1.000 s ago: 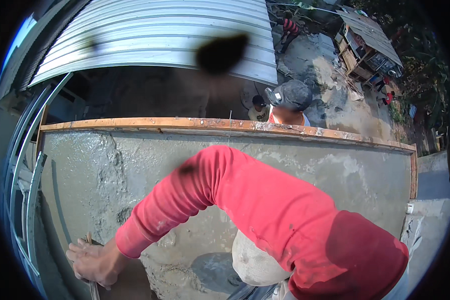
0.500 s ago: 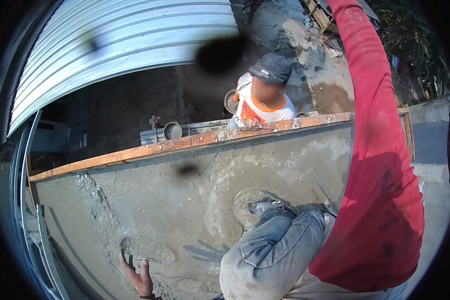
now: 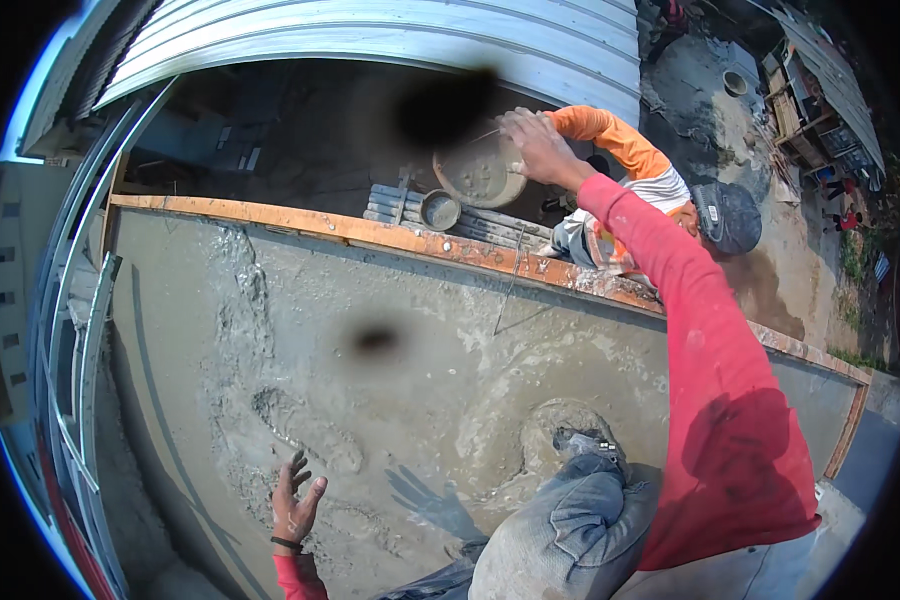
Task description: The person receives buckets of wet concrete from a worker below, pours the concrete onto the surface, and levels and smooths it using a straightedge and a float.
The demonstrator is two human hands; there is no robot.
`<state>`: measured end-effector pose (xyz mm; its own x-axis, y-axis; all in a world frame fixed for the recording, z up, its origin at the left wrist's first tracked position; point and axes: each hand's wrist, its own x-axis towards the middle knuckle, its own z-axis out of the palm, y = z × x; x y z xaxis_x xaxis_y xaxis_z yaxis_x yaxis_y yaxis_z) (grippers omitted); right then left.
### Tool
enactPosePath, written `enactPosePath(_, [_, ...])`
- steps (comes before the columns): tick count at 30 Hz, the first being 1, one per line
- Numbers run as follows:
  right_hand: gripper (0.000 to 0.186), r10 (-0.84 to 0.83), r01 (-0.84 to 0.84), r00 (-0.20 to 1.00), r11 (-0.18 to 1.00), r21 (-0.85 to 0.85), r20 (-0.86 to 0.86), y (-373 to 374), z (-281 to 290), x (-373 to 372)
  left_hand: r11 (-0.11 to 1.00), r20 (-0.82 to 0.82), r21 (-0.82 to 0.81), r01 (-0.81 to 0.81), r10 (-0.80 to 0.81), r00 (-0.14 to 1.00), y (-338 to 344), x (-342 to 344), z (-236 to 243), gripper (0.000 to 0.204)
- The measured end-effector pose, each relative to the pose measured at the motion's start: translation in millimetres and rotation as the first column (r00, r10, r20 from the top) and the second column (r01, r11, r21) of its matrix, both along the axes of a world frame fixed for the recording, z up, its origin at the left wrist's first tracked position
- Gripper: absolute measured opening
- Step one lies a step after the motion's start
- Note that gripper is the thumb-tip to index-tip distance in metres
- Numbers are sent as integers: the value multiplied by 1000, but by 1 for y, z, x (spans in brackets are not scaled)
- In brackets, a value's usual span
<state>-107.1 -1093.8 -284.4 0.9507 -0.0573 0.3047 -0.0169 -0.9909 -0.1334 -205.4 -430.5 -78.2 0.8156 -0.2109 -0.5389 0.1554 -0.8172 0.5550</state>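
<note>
Gripping the pan (image 3: 480,172) rim, your right hand (image 3: 535,145) reaches over the orange form board (image 3: 390,232); a co-worker (image 3: 635,195) below holds it up. Your left hand (image 3: 295,500) hovers, fingers spread, over wet concrete (image 3: 370,400).

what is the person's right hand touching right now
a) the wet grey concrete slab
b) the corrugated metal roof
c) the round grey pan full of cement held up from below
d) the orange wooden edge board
c: the right hand, at the end of the red sleeve, grips the rim of the round grey cement-filled pan beyond the orange wooden edge board, while the left hand hovers open over the wet grey concrete slab.
</note>
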Motion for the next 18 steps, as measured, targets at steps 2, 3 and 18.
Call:
enactPosePath(2, [68,90,-98,993,988,-120,-71,8,15,58,997,-38,74,-24,27,999,13,-12,15,73])
enactPosePath(3, [66,125,-164,979,955,-248,-164,11,28,84,994,-23,79,-80,82,996,19,-16,20,73])
enactPosePath(18, [45,185,-192,966,981,-20,-178,180,368,23,772,-67,-203,-602,602,795,108,-164,-33,51])
